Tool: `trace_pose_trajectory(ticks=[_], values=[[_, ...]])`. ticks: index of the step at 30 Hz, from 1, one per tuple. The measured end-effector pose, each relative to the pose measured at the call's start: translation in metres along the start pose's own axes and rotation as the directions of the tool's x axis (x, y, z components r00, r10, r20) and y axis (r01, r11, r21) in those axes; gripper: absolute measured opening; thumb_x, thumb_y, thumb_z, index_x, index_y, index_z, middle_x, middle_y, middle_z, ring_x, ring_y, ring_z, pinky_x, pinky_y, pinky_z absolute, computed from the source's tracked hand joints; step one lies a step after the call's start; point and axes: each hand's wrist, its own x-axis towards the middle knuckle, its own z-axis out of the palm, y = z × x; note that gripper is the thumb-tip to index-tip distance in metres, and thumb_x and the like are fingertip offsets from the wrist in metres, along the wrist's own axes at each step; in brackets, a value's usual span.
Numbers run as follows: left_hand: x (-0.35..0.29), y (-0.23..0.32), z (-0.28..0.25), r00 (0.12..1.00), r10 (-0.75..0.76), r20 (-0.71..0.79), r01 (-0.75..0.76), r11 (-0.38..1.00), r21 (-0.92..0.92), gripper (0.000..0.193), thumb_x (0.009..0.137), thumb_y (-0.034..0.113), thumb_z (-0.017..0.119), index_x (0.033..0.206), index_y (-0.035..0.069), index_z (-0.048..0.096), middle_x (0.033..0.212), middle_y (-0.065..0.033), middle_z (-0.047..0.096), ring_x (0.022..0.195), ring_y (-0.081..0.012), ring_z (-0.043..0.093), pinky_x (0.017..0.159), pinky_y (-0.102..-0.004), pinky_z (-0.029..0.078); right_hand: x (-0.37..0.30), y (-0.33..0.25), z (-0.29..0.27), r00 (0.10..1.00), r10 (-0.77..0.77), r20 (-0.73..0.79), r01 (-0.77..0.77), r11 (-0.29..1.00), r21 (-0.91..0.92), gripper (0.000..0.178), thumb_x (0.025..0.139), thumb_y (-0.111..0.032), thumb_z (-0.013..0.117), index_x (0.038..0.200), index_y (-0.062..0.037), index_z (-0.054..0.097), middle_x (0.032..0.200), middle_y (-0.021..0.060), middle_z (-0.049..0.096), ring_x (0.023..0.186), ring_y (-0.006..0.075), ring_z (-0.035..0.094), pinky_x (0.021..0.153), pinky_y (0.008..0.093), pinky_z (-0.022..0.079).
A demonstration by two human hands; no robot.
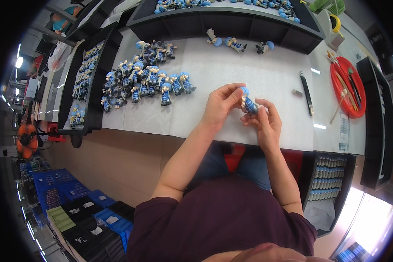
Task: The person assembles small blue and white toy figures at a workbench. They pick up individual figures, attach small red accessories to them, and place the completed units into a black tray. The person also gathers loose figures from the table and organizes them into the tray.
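Note:
I hold one small toy figure (248, 104) with a blue cap and blue striped body between both hands, above the white table (231, 70). My left hand (220, 106) pinches it at the head end with thumb and fingers. My right hand (263, 120) grips its lower body from the right. A heap of several like figures (146, 78) lies on the table to the left of my hands. Three more figures (236, 43) lie apart near the far shelf.
A black tray (89, 78) of figures stands at the table's left. A dark shelf (222, 19) with more figures runs along the back. A black pen-like tool (307, 92) and a red dish (347, 85) with sticks lie to the right. Blue crates (61, 187) sit on the floor.

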Motion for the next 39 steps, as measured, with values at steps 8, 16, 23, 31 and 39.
trace_pose_trajectory(ticks=[8, 16, 23, 31, 39], values=[[0.002, -0.007, -0.004, 1.000, -0.019, 0.005, 0.019, 0.995, 0.100, 0.030, 0.087, 0.029, 0.059, 0.098, 0.002, 0.059, 0.079, 0.0000, 0.058, 0.064, -0.0064, 0.051, 0.059, -0.0208, 0.042, 0.000, -0.001, -0.004, 0.997, 0.024, 0.068, -0.025, 1.000, 0.015, 0.034, 0.097, -0.026, 0.037, 0.109, 0.0040, 0.048, 0.088, 0.0181, 0.062, 0.075, 0.0220, 0.064, 0.064, 0.0286, 0.052], [0.002, -0.006, -0.003, 1.000, -0.021, -0.002, 0.021, 0.993, 0.113, 0.030, 0.088, 0.032, 0.058, 0.094, 0.003, 0.059, 0.077, 0.0012, 0.057, 0.062, -0.0049, 0.049, 0.057, -0.0198, 0.040, -0.001, 0.000, -0.005, 0.997, 0.021, 0.069, -0.022, 1.000, 0.013, 0.034, 0.097, -0.025, 0.036, 0.109, 0.0043, 0.049, 0.087, 0.0168, 0.062, 0.076, 0.0214, 0.064, 0.064, 0.0288, 0.052], [0.002, -0.007, -0.003, 0.999, -0.038, -0.007, 0.039, 0.993, 0.110, 0.028, 0.089, 0.030, 0.056, 0.095, 0.003, 0.059, 0.078, 0.0011, 0.058, 0.065, -0.0053, 0.051, 0.057, -0.0201, 0.040, -0.001, 0.000, -0.006, 0.997, 0.020, 0.079, -0.022, 1.000, 0.020, 0.033, 0.097, -0.024, 0.038, 0.109, 0.0043, 0.049, 0.088, 0.0160, 0.062, 0.077, 0.0210, 0.064, 0.065, 0.0287, 0.052], [0.002, -0.007, -0.004, 0.999, -0.037, -0.011, 0.039, 0.991, 0.127, 0.027, 0.090, 0.028, 0.055, 0.098, 0.002, 0.060, 0.077, 0.0011, 0.057, 0.067, -0.0057, 0.051, 0.059, -0.0209, 0.040, -0.001, 0.000, -0.004, 0.997, 0.010, 0.071, -0.013, 0.999, 0.041, 0.031, 0.096, -0.023, 0.041, 0.109, 0.0044, 0.049, 0.088, 0.0156, 0.062, 0.077, 0.0201, 0.063, 0.065, 0.0282, 0.051], [-0.002, 0.006, -0.003, 0.999, 0.003, 0.041, 0.002, 0.993, -0.114, 0.031, 0.090, 0.017, 0.051, 0.116, -0.001, 0.055, 0.103, -0.0116, 0.062, 0.085, -0.0116, 0.058, 0.074, -0.0248, 0.044, -0.001, 0.005, -0.004, 0.996, -0.085, -0.024, 0.084, 0.996, -0.027, 0.026, 0.087, -0.007, 0.057, 0.109, 0.0029, 0.049, 0.095, 0.0120, 0.058, 0.081, 0.0172, 0.060, 0.067, 0.0268, 0.050]])
